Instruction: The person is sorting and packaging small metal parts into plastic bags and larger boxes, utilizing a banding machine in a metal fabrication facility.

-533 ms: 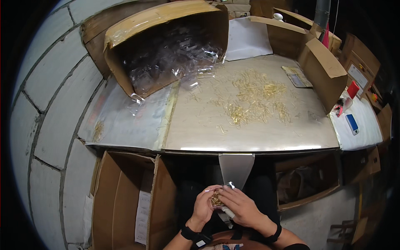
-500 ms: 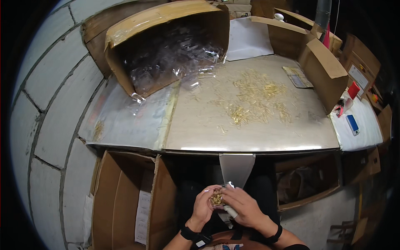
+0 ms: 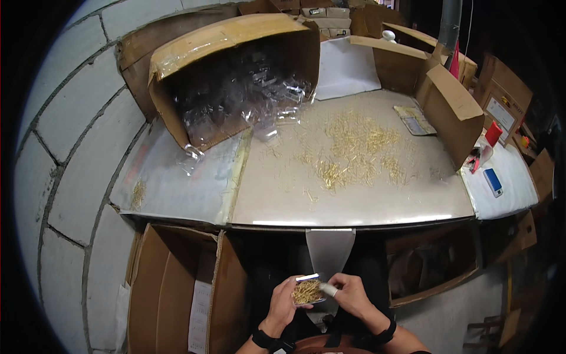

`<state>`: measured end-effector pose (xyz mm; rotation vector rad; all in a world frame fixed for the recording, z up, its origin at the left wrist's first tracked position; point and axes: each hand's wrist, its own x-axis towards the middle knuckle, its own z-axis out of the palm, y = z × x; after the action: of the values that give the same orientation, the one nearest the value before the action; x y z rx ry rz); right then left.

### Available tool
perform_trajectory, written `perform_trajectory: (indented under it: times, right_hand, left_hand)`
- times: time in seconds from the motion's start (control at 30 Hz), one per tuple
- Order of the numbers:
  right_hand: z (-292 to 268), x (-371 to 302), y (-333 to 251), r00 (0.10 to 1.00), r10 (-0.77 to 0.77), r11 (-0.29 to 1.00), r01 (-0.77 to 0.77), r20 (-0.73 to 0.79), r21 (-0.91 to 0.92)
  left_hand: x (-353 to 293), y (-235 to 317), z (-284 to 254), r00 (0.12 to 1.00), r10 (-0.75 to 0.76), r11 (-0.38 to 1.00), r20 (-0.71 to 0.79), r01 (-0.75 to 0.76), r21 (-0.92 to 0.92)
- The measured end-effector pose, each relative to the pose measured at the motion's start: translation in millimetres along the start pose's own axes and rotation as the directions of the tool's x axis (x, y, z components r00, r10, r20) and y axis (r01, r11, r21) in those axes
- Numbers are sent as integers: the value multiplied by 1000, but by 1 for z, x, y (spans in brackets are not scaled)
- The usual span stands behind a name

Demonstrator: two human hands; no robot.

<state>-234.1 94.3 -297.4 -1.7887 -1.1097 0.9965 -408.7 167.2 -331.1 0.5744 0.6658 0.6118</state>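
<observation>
Low in front of me, my left hand (image 3: 282, 302) is closed around the side of a small clear plastic box (image 3: 307, 277). Thin gold-coloured metal pieces (image 3: 306, 291), pin-like or clip-like, fill it; their exact kind is too small to tell. At the box's right edge is my right hand (image 3: 352, 297), its fingers bent. A white cover (image 3: 328, 289) wraps one of its fingers, and that fingertip meets the box edge. Whether the curled fingers hold anything is hidden. Many similar gold pieces (image 3: 331, 173) lie scattered across the worktable (image 3: 277, 203).
A tipped cardboard box (image 3: 230, 35) spills clear plastic boxes (image 3: 265, 112) at the back left. Cardboard panels (image 3: 451, 118) border the right side. A blue device (image 3: 493, 182) lies on white cloth. Below the table edge stand open cartons (image 3: 165, 283) at left and right (image 3: 433, 259).
My right hand has drawn back from over the box to its right edge, uncovering the gold pieces. The box sits slightly lower in the picture, and the whole view has shifted a little.
</observation>
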Motion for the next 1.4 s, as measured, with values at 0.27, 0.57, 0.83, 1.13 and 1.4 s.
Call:
perform_trajectory:
  times: [0.27, 0.57, 0.83, 1.13, 1.4]
  right_hand:
    - [-28, 99, -89, 843, -535, 804, 487, -59, -340]
    - [26, 331, -149, 889, -350, 508, 445, 295, -738]
    - [-6, 207, -104, 797, -394, 305, 584, 458, -753]
    - [-65, 124, -46, 831, -556, 760, 520, 25, -389]
    - [-8, 126, -54, 763, -647, 566, 476, -5, -673]
  left_hand:
    - [-12, -11, -62, 967, -82, 975, -241, 127, 180]
    - [13, -28, -53, 983, -65, 991, -169, 83, 101]
    - [51, -64, -76, 989, -106, 994, -105, 105, -11]
    - [63, -74, -50, 954, -289, 957, -78, 290, 3]
    - [70, -68, -20, 958, -274, 960, -79, 278, 37]
